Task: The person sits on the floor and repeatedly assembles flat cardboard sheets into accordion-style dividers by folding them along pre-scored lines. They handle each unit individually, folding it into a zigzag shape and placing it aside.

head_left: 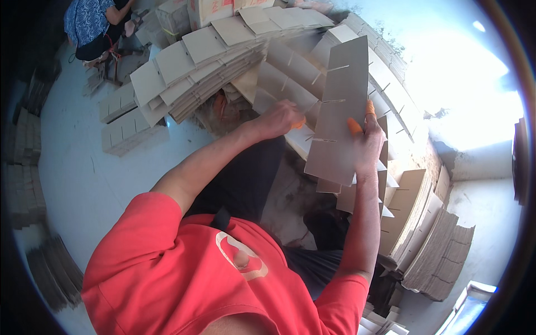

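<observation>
"What's in your right hand?"

"My right hand (371, 142) is clamped on a slotted cardboard divider (339, 111), holding it by its right edge, with orange finger cots (355, 126) on the thumb and a finger. The divider stands lengthwise in front of me, its top leaning to the right, with three slits running in from its left edge."

"And the left?"

"My left hand (279, 119) is to the left of the divider, fingers curled together, just beside a cardboard partition lattice (290, 81). I can't tell whether they pinch anything."

"What lies around you?"

"The lattice is behind the divider. Beyond my left hand, overlapping cardboard sheets (204, 44) curve away in a long row. Off to my right, a stack of slotted cardboard (405, 209) stands near my forearm. At the far upper left there's a co-worker (88, 22) in a blue patterned top."
</observation>
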Available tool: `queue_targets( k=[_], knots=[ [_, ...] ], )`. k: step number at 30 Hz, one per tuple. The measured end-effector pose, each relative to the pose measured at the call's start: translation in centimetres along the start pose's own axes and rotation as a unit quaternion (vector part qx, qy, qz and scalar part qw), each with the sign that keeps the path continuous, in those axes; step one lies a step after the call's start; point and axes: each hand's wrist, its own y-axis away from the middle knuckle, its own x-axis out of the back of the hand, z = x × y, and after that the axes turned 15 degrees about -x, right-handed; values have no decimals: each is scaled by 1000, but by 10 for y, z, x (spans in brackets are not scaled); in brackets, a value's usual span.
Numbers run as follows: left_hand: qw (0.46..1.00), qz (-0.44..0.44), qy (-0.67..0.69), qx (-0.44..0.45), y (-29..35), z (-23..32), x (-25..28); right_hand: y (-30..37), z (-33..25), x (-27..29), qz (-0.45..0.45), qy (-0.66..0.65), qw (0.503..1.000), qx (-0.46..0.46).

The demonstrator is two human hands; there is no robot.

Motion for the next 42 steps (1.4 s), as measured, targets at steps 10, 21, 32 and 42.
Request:
queue_targets(
  k=[10, 21, 32, 42],
  knots=[
    [1000, -6, 7, -6, 2, -10, -10, -20, 4, -12, -22, -60, 996, 59],
    [999, 31, 34, 0, 3, -13, -17, -30, 4, -14, -41, -45, 998, 32],
    [998, 17, 50, 19, 2, -13, -15, -35, -7, -23, -177, -241, 932, -203],
    [998, -3, 54, 19, -7, -15, -18, -36, -12, -44, -95, 260, 961, -17]
  ],
)
